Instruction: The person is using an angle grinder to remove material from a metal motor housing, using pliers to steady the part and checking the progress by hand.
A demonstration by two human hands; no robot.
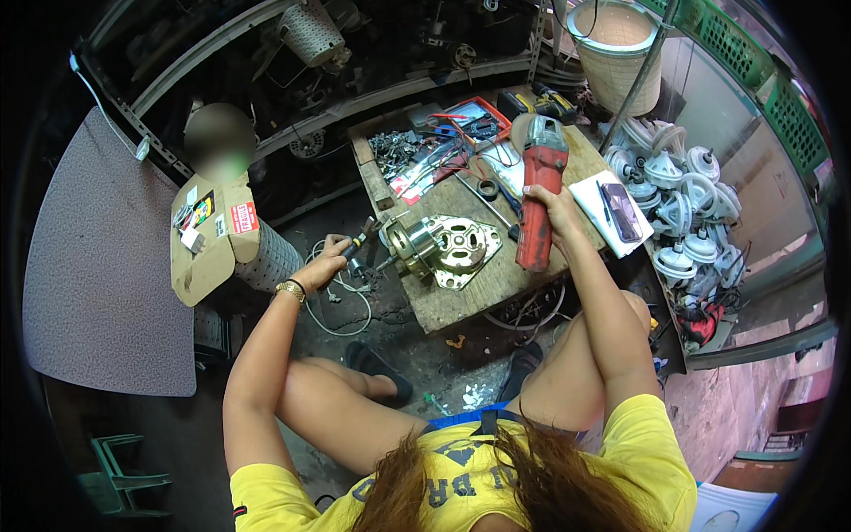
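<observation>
My right hand (557, 213) is wrapped round the body of a red angle grinder (537, 204), its grey head pointing away from me and a round disc (521, 133) showing beside it. In my left hand (330, 259) is a hand tool with a dark, yellow-marked handle (359, 241); it looks like pliers, but the fingers hide part of it. Between my hands, a shiny metal motor (425, 241) lies on the wooden table (434, 306). Its flat plate (468, 253) with cut-out slots faces right, and its shaft side is near my left hand.
Loose screws (403, 155), long tools and a red tray (479, 115) cover the table's far side. A phone (619, 211) rests on a white cloth (589, 195) at the right. White plastic parts (678, 177) are heaped beyond. Left stands an open cardboard box (208, 262); a cable (341, 332) lies on the floor.
</observation>
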